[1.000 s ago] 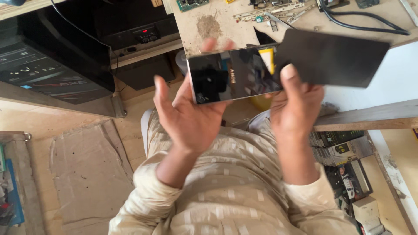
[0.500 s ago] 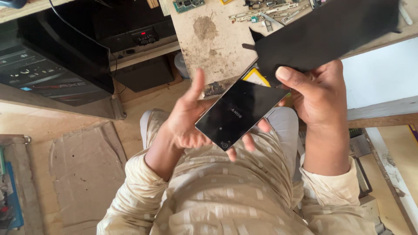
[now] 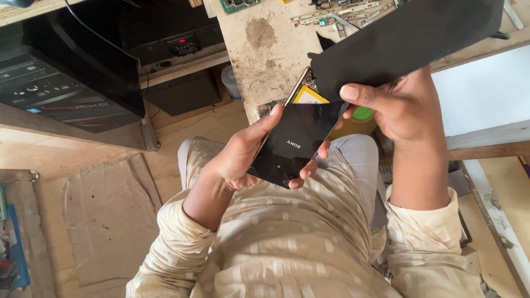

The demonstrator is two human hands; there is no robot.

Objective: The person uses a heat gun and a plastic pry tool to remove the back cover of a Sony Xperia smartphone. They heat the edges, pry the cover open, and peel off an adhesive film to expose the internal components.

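My left hand [image 3: 243, 157] grips a black glossy smartphone [image 3: 295, 143], held tilted over my lap, thumb along its left edge. The phone's top end shows a yellow inner part [image 3: 307, 97] where the back is lifted. My right hand [image 3: 403, 107] pinches a large flat black sheet [image 3: 408, 38], thumb on top, and the sheet overlaps the phone's upper end. Both hands sit just in front of the workbench edge.
A stained workbench [image 3: 259, 60] carries screws, small metal parts and a green circuit board [image 3: 237, 5] at the back. Black electronic boxes [image 3: 72, 72] stand to the left. Cardboard [image 3: 110, 215] lies on the floor. A green round object [image 3: 361, 114] sits below the right hand.
The phone has turned from flat and sideways to a steep tilt and come lower toward my lap. The black sheet has swung up and to the right, over the workbench.
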